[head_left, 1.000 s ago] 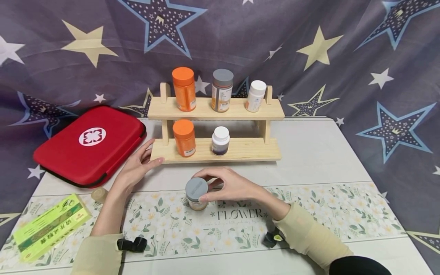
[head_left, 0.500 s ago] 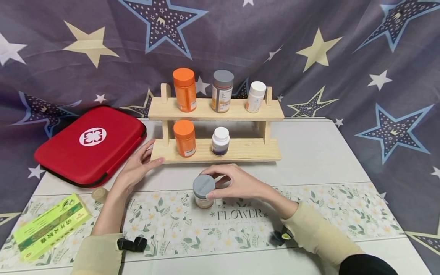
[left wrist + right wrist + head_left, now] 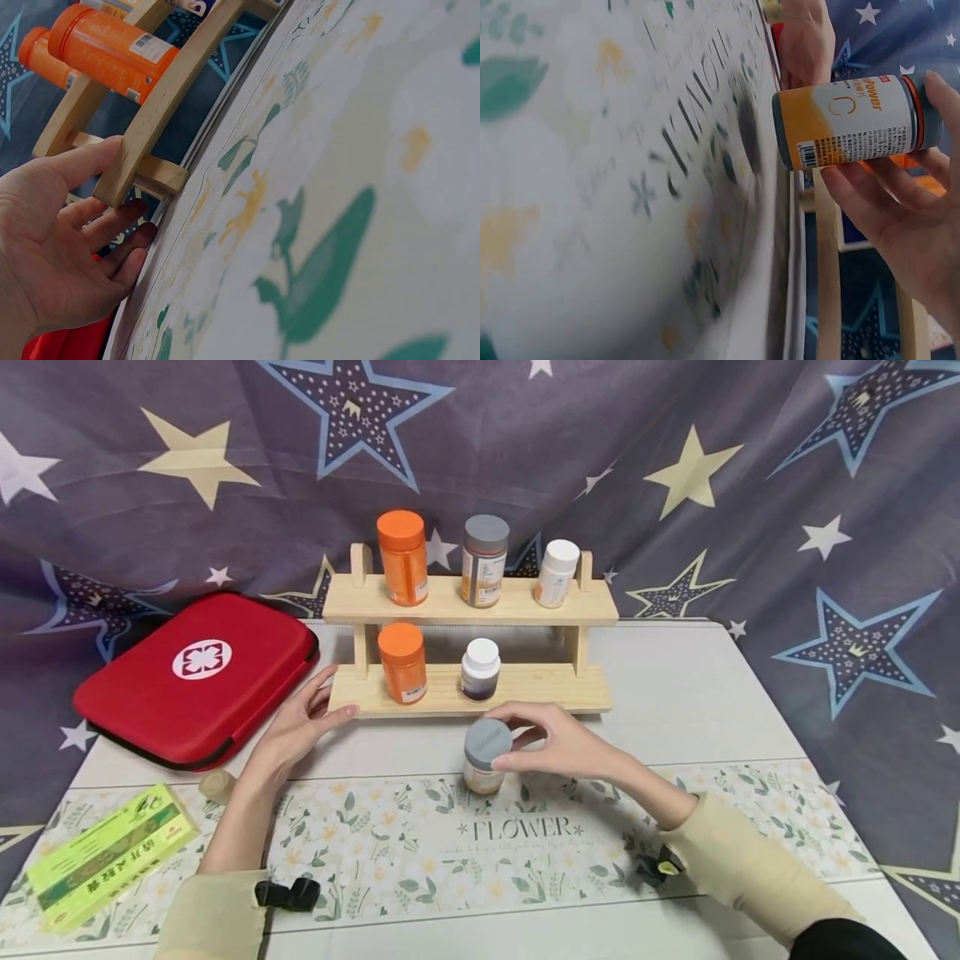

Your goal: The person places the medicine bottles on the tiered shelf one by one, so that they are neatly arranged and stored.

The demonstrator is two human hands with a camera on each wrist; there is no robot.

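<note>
My right hand [image 3: 558, 742] grips a grey-capped pill bottle [image 3: 487, 756] near its lid, thumb on one side and fingers on the other. Its orange-and-white label with a large C faces the right wrist camera, and a gap shows between the bottle [image 3: 847, 120] and the table there. At the left end of the two-tier wooden shelf [image 3: 555, 687], my left hand [image 3: 296, 727] holds the lower board's corner between thumb and fingers. On that lower board stand an orange bottle [image 3: 403, 664] and a small white-capped bottle [image 3: 480, 670], just behind the held one.
The upper board bears an orange bottle [image 3: 402, 558], a grey-capped bottle [image 3: 485, 562] and a white bottle [image 3: 557, 574]. Left of the shelf lies a red first-aid case [image 3: 198, 685]. A yellow-green medicine box [image 3: 112, 858] and a small beige roll [image 3: 217, 786] lie near the left forearm.
My right hand has carried the grey-capped pill bottle rightward and away from me, closer to the shelf's front edge. My left hand stays at the shelf corner.
</note>
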